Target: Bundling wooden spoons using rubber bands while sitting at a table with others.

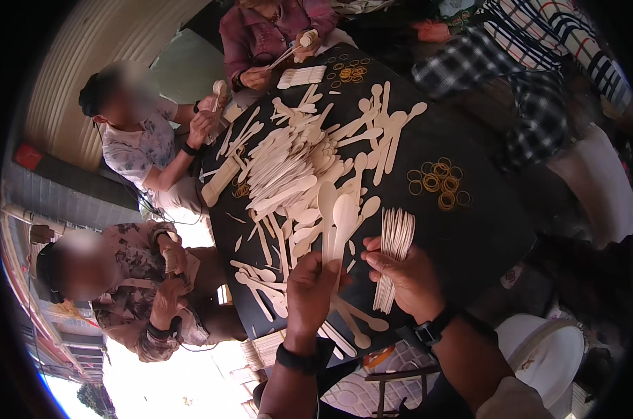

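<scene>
Wooden spoons [337, 223] rise from the person's left hand [315, 285], whose fingers are curled around their handles, so the pale bowls stand just above the knuckles and lean toward the big heap. Left of that hand, a few loose spoons [260, 283] lie flat on the black table [484, 230], and farther left a seated person in a patterned top [131, 286] holds a small bundle close to the chest. Above that person, another seated person in a light floral shirt [138, 143] has both hands up by the table's edge. Beyond the left hand's fingertips spreads the heap of spoons [295, 164], piled thickly across the middle of the table. At the far edge, a person in a pink shirt [260, 31] grips a bundle, with a tidy stack of spoons [301, 77] and some rubber bands [350, 72] just in front.

Just right of the left hand, the right hand [407, 279] has its fingers bent and pressed onto a neat bundle of spoons [393, 255] standing on edge on the table; thumb and fingers close around its middle. Past that hand's fingertips, a loose scatter of yellow rubber bands [442, 183] lies on the bare table. Both wrists wear dark bands. Near the right forearm, lower right, sits a white round container [547, 353].
</scene>
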The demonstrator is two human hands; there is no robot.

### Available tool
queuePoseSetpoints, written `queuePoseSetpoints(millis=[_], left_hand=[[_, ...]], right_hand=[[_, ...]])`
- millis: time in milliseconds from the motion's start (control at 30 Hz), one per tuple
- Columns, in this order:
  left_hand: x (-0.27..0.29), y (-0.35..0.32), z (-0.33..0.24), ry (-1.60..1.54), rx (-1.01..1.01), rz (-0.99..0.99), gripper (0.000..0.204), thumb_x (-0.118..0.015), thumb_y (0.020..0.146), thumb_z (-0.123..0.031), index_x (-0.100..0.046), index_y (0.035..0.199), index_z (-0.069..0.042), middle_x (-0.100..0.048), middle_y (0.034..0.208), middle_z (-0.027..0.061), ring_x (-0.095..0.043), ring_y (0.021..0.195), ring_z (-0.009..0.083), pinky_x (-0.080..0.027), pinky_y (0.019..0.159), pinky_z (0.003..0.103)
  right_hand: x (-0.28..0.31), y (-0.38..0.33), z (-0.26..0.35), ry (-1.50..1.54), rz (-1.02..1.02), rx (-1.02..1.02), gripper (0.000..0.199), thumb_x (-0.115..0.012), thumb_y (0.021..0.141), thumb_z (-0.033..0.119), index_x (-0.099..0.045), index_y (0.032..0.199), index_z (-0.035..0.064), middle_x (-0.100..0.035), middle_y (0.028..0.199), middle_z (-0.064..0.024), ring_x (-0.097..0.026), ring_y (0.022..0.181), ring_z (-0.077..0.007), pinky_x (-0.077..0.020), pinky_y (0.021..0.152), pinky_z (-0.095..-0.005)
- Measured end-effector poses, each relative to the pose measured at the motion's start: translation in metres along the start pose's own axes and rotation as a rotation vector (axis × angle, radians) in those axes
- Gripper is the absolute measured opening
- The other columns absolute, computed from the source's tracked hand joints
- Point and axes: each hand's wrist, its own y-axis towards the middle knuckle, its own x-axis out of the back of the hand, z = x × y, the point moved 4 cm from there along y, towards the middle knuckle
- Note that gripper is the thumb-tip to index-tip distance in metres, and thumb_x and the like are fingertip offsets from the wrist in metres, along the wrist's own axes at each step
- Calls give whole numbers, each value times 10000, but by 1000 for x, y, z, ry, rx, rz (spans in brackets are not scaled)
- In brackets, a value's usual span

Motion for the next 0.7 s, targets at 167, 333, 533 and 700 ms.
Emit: queuePoseSetpoints(millis=[167, 333, 533, 700], left_hand=[[-22, -5, 0, -97, -2, 66, 68, -531, 872, -66, -558, 902, -11, -569, 690, 10, -505, 554, 53, -384, 489, 182], [-8, 31, 30, 53, -113, -13, 54, -528, 861, -57, -553, 883, -14, -525, 646, -8, -471, 536, 49, -365, 477, 195], [9, 7, 24, 240, -154, -136, 109, -482, 884, -93, -550, 920, -15, -492, 636, -17, -391, 517, 35, -299, 459, 189], [-30, -68, 44, -97, 292, 171, 125, -495, 895, -112, -534, 937, 0, -518, 692, 12, -459, 546, 57, -369, 468, 207]], right_hand=[[-6, 5, -7, 9, 17, -17, 223, -655, 783, 39, -554, 980, 13, -575, 811, -31, -527, 653, -76, -443, 569, -212], [13, 16, -7, -64, -97, 65, 190, -663, 777, 45, -564, 939, 43, -569, 797, -13, -518, 625, -63, -440, 544, -210], [20, 20, -2, -70, -138, 81, 174, -670, 766, 44, -561, 901, 50, -570, 798, -17, -520, 631, -68, -439, 553, -215], [27, 21, 19, -121, -179, 165, 118, -644, 785, 55, -565, 871, 57, -593, 831, -40, -574, 752, -104, -438, 610, -230]])
